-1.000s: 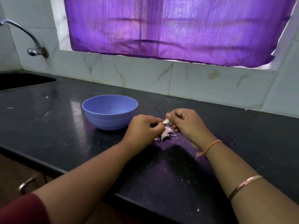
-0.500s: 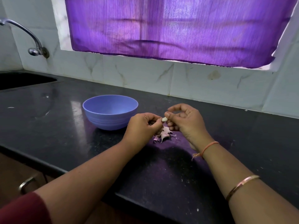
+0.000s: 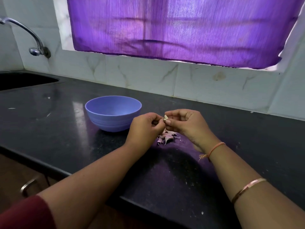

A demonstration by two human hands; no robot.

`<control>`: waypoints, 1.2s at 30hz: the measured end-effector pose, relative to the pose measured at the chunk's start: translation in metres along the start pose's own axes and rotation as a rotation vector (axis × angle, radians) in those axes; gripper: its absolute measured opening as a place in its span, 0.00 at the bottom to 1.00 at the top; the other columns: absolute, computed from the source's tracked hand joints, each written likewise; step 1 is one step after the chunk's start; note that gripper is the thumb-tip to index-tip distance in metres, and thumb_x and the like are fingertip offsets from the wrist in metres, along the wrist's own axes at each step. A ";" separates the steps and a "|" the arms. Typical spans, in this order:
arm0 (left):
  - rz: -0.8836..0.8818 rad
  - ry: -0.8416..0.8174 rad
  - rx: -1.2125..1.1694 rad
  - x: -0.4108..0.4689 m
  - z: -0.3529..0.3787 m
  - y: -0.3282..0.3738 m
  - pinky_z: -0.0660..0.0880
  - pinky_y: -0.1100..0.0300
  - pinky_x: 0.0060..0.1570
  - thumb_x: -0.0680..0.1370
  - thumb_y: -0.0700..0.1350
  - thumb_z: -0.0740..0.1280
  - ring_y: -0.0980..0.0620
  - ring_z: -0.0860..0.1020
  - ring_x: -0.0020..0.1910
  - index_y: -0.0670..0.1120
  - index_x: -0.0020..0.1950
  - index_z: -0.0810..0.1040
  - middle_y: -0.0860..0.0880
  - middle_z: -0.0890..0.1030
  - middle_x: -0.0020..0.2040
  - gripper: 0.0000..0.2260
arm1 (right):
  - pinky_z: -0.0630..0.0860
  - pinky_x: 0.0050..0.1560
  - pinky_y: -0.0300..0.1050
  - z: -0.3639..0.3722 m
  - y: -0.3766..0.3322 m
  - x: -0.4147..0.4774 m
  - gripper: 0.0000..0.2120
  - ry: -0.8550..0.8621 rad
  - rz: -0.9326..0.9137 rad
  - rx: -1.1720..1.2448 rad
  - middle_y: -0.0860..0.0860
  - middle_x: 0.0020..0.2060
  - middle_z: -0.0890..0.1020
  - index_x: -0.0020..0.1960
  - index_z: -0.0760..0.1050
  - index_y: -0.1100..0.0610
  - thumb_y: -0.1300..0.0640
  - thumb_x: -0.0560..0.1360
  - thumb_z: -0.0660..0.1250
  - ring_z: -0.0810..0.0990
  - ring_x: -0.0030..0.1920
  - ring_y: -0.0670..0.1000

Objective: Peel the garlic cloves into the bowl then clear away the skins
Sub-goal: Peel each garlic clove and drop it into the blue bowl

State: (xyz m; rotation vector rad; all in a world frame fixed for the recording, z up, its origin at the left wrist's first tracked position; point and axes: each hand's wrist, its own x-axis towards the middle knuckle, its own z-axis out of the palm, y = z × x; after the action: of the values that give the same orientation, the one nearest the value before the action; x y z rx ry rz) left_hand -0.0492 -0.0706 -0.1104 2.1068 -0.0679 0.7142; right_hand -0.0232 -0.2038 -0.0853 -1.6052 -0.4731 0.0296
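Both grips are closed on one pale garlic clove (image 3: 165, 119), the left hand (image 3: 145, 128) and right hand (image 3: 186, 124) pinching it from either side, a touch higher than before. It is above the skins (image 3: 167, 138) on the counter (image 3: 66, 129), just right of the unmoved blue bowl (image 3: 109, 123).

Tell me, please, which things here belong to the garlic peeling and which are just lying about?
Part of the job: small pale garlic clove pinched between left hand and right hand; round lilac plastic bowl; pile of pinkish papery skins on the black stone counter.
Just there: curved chrome tap; dark sink; purple cloth curtain; metal cabinet handle.
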 end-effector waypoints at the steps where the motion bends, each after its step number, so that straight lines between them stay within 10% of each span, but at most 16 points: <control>1: -0.011 0.015 -0.008 0.000 0.000 0.000 0.75 0.66 0.37 0.76 0.41 0.65 0.56 0.80 0.34 0.43 0.45 0.82 0.52 0.81 0.34 0.05 | 0.80 0.39 0.36 -0.001 0.000 0.000 0.12 -0.001 0.015 0.011 0.58 0.39 0.81 0.54 0.76 0.69 0.73 0.71 0.67 0.81 0.36 0.48; 13: -0.094 0.010 -0.103 0.000 -0.001 -0.002 0.79 0.47 0.43 0.77 0.47 0.65 0.46 0.81 0.35 0.42 0.37 0.81 0.47 0.82 0.32 0.13 | 0.81 0.46 0.44 -0.010 0.000 0.000 0.11 -0.019 0.127 0.273 0.64 0.48 0.77 0.51 0.76 0.67 0.76 0.72 0.62 0.82 0.44 0.57; 23: -0.018 0.008 -0.120 0.000 -0.003 -0.002 0.73 0.77 0.38 0.76 0.40 0.67 0.66 0.79 0.36 0.47 0.50 0.83 0.58 0.81 0.38 0.07 | 0.82 0.43 0.46 -0.008 0.000 -0.002 0.09 -0.008 0.108 0.183 0.63 0.42 0.78 0.50 0.76 0.68 0.74 0.70 0.66 0.82 0.40 0.57; 36: -0.025 0.022 -0.214 -0.002 -0.003 0.003 0.80 0.53 0.45 0.74 0.42 0.70 0.52 0.83 0.38 0.45 0.46 0.85 0.50 0.84 0.37 0.04 | 0.82 0.43 0.46 -0.003 0.003 0.000 0.06 0.056 -0.116 -0.251 0.59 0.39 0.83 0.45 0.79 0.65 0.68 0.68 0.72 0.84 0.39 0.54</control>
State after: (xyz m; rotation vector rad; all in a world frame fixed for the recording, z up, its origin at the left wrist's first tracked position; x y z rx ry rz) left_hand -0.0526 -0.0705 -0.1082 1.8925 -0.1014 0.6836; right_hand -0.0216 -0.2072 -0.0876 -1.8156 -0.5420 -0.1683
